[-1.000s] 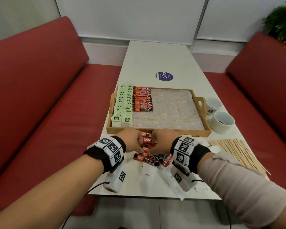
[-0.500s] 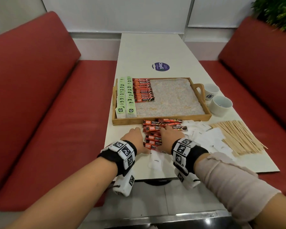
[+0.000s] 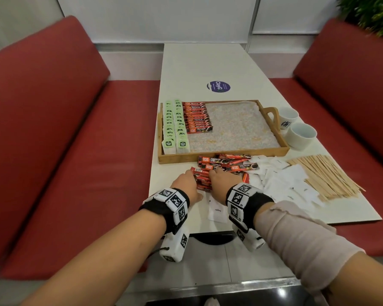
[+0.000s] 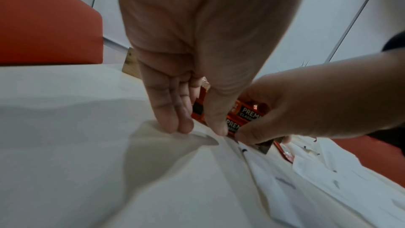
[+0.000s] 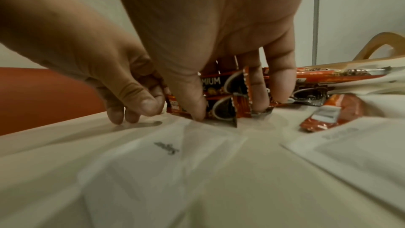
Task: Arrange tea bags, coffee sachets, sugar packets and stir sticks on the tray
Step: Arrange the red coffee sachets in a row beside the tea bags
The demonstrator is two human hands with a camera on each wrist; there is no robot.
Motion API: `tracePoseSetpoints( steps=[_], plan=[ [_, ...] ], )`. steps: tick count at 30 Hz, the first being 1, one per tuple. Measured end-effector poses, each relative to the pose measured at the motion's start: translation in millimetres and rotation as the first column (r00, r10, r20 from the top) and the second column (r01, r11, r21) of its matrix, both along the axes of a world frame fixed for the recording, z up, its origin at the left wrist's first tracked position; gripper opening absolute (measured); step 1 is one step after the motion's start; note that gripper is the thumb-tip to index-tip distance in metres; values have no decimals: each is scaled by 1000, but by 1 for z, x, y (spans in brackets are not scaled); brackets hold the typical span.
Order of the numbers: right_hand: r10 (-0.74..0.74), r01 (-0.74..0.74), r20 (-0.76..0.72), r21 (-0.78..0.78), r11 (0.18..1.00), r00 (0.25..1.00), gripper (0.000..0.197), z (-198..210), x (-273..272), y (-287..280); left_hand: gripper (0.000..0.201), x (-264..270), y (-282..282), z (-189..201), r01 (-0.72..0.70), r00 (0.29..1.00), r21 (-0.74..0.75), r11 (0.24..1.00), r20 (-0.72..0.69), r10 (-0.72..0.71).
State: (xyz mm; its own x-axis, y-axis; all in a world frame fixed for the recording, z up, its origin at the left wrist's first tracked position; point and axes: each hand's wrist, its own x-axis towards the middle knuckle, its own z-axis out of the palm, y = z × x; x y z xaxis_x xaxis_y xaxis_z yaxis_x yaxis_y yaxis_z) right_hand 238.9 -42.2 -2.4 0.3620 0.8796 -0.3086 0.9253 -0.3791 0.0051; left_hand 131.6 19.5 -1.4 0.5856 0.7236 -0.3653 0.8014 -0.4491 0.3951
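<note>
A wooden tray [image 3: 221, 159] holds two rows of green tea bags [image 3: 175, 127] at its left and a row of red coffee sachets [image 3: 198, 118] beside them. More coffee sachets [image 3: 228, 163] lie loose on the table in front of the tray. My left hand [image 3: 189, 181] and right hand [image 3: 219, 175] hold a small stack of coffee sachets [image 3: 202, 180] between them, standing on edge on the table. The left hand [image 4: 199, 127] pinches its left end. The right hand [image 5: 230, 110] grips its right end, thumb in front and fingers behind. White sugar packets [image 3: 285, 182] and wooden stir sticks [image 3: 325, 175] lie to the right.
Two white cups [image 3: 301, 134] stand right of the tray's handle. One sugar packet [image 3: 217, 210] lies under my wrists near the table's front edge. A round purple sticker [image 3: 218, 86] is beyond the tray. Red bench seats flank the table.
Both hands stay on the sachet stack and have drawn it a little away from the tray's front wall. The head view has pulled back and shows more of the table's near edge.
</note>
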Motion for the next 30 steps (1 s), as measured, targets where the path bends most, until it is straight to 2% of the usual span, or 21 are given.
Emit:
tracePoseSetpoints(
  steps=[10, 17, 20, 23, 25, 28, 30],
  plan=[
    [31, -30, 25, -25, 999, 999, 40, -4, -7, 3, 49, -12, 3, 0, 4, 1000, -44, 999, 7, -4],
    [5, -5, -30, 13, 1000, 1000, 29, -4, -4, 4, 59, -16, 11, 1, -10, 1000, -78, 997, -8, 9],
    [4, -1, -76, 47, 999, 997, 27, 2, -4, 4, 62, -16, 15, 4, -48, 998, -115, 992, 26, 52],
    [-24, 46, -212, 102, 994, 977, 21, 14, -1, 5, 64, -15, 18, 12, -71, 991, -186, 980, 95, 89],
    [-44, 86, -302, 129, 988, 952, 20, 23, 1, 9, 63, -14, 20, 19, -112, 973, -316, 942, 157, 168],
    [-24, 111, -433, 177, 978, 901, 21, 38, 2, 16, 63, -12, 23, 29, -123, 897, -569, 813, 287, 337],
    [6, 137, -598, 194, 971, 802, 19, 49, 1, 20, 57, -8, 27, 33, -50, 812, -698, 714, 387, 436]
  ],
)
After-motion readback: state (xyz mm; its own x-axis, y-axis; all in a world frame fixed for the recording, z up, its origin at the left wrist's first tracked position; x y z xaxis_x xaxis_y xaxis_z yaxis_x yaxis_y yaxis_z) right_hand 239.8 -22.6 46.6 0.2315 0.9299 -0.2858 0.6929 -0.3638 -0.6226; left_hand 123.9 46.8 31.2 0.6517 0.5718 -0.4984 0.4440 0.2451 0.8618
